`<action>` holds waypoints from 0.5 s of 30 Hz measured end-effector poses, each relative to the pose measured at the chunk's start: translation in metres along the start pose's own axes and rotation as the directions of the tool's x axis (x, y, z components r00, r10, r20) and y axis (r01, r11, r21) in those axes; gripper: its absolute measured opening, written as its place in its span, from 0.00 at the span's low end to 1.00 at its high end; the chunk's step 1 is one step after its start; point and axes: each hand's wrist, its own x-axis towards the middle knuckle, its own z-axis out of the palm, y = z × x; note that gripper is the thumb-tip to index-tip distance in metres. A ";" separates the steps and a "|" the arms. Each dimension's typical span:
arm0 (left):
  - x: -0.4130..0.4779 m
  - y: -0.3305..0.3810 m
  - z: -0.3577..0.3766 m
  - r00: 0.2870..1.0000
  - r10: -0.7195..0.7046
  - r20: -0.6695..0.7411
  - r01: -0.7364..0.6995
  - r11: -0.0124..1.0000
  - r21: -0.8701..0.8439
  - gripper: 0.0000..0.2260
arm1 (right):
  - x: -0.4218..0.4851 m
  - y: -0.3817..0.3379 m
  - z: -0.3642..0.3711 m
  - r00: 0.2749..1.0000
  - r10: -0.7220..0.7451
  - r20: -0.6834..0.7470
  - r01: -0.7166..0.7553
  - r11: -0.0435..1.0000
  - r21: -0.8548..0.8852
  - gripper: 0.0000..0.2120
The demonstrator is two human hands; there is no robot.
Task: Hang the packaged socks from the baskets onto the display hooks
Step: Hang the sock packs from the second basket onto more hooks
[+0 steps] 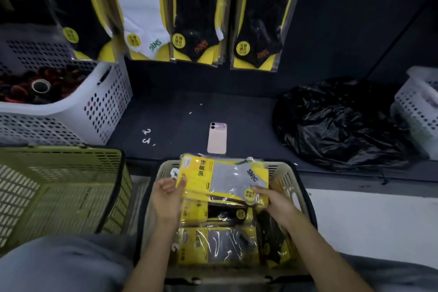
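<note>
While four packs [196, 19] already hang along the top of the frame, both hands, left [167, 193] and right [272, 201], grip a grey-sock pack [225, 179] over the centre basket [292, 187], still well stocked, so plenty remains.

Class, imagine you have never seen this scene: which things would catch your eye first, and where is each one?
The bright yellow sock packs hanging in a row across the top stand out against the dark wall. Low in the middle, the left hand and right hand hold a yellow pack of grey socks over a beige basket full of similar packs. A pink phone lies alone on the dark shelf just behind it.
</note>
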 end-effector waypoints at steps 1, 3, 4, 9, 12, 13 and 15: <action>0.000 0.018 0.003 0.999 0.033 -0.017 -0.034 0.997 -0.071 0.13 | -0.007 -0.011 0.004 0.999 -0.040 0.026 0.039 0.999 0.034 0.22; 0.000 0.053 0.009 1.000 0.005 -0.024 -0.011 0.966 -0.259 0.14 | -0.022 -0.034 0.015 0.988 -0.137 0.071 0.128 0.985 0.117 0.24; -0.002 0.068 0.014 1.000 -0.028 0.012 0.030 0.936 -0.350 0.15 | -0.031 -0.045 0.021 0.980 -0.181 0.082 0.166 0.974 0.155 0.26; -0.037 0.117 0.051 0.902 -0.009 0.432 0.210 0.883 -0.421 0.10 | -0.068 -0.087 0.055 0.922 -0.367 0.127 0.329 0.911 0.248 0.28; -0.053 0.134 0.064 0.892 0.027 0.451 0.201 0.871 -0.449 0.07 | -0.085 -0.099 0.066 0.880 -0.455 0.136 0.431 0.886 0.171 0.33; -0.053 0.140 0.063 0.897 0.043 0.439 0.176 0.878 -0.445 0.08 | -0.088 -0.104 0.066 0.871 -0.477 0.115 0.465 0.878 0.115 0.34; -0.049 0.152 0.061 0.901 0.099 0.422 0.073 0.924 -0.375 0.11 | -0.093 -0.118 0.063 0.840 -0.543 0.007 0.543 0.840 -0.009 0.36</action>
